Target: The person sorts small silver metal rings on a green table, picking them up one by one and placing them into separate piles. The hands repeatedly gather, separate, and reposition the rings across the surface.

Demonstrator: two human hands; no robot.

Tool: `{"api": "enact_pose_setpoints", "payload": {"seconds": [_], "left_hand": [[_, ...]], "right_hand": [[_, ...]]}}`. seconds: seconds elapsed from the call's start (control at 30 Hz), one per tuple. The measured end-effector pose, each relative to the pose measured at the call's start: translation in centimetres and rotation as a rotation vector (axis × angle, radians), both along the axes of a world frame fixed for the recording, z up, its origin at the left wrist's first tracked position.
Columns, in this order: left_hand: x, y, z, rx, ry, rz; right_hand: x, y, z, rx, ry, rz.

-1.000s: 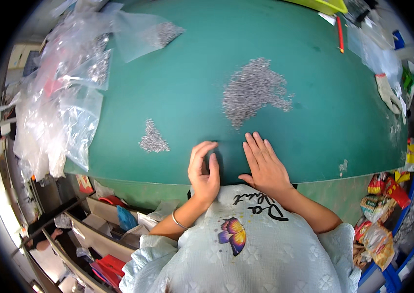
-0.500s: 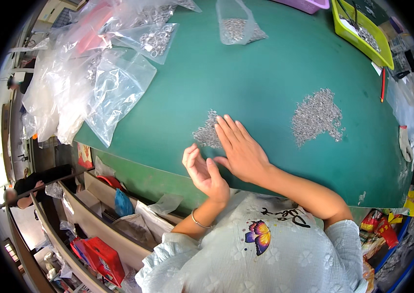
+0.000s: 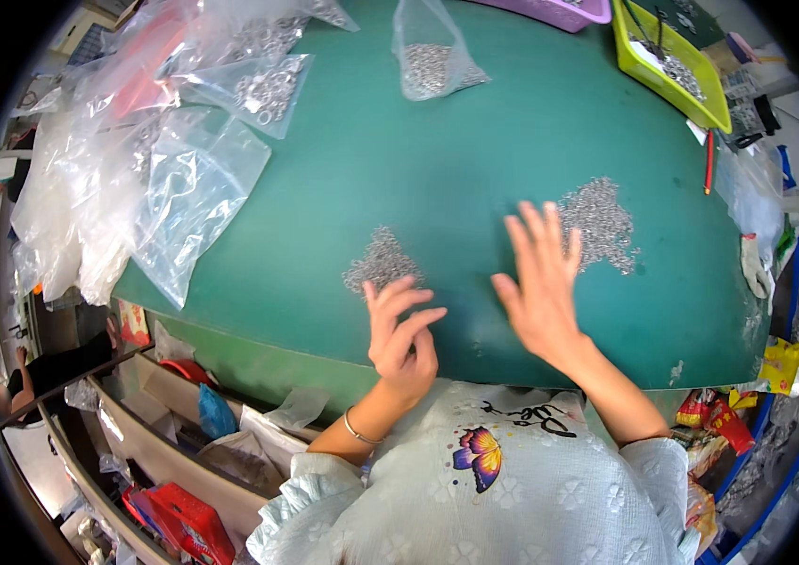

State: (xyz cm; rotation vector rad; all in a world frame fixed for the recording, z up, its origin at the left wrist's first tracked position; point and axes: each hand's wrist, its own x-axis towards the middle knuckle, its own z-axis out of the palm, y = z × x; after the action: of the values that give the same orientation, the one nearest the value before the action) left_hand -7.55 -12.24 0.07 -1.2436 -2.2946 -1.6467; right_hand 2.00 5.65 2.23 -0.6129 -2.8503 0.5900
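Two heaps of small silvery metal pieces, too small to name, lie on the green tabletop (image 3: 456, 179). My left hand (image 3: 401, 330) is just on the near side of the smaller left heap (image 3: 383, 262), its fingers apart and loosely bent, a bangle on the wrist. My right hand (image 3: 543, 282) is spread beside the larger right heap (image 3: 597, 224), fingertips at its left edge. Neither hand shows anything in it. Slight blur hides whether the fingertips touch the pieces.
Clear plastic bags (image 3: 197, 188) with metal rings cover the left side. A bag of small metal parts (image 3: 430, 68) lies at the far middle. A lime-green tray (image 3: 668, 80), a purple tray (image 3: 569, 11) and a red pencil (image 3: 709, 162) are at the far right. An open drawer (image 3: 183, 424) is lower left.
My right hand has left the smaller heap and moved right to the larger one, fingers spreading. My left hand stays near the smaller heap. The whole view has shifted slightly.
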Motion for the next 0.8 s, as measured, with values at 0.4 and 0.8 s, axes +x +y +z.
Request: {"api": "enact_pose_setpoints", "payload": {"seconds": [0.4,0.8], "left_hand": [[1.9,14.6,-2.1,-0.524,0.296,-0.457],[1.1,18.3,-3.4,-0.299,0.331,-0.637]], "right_hand": [[6.1,9.1,-3.5,-0.011,0.106,-0.194],[8.6,9.1,-3.5,-0.096,0.206,-0.061]]}}
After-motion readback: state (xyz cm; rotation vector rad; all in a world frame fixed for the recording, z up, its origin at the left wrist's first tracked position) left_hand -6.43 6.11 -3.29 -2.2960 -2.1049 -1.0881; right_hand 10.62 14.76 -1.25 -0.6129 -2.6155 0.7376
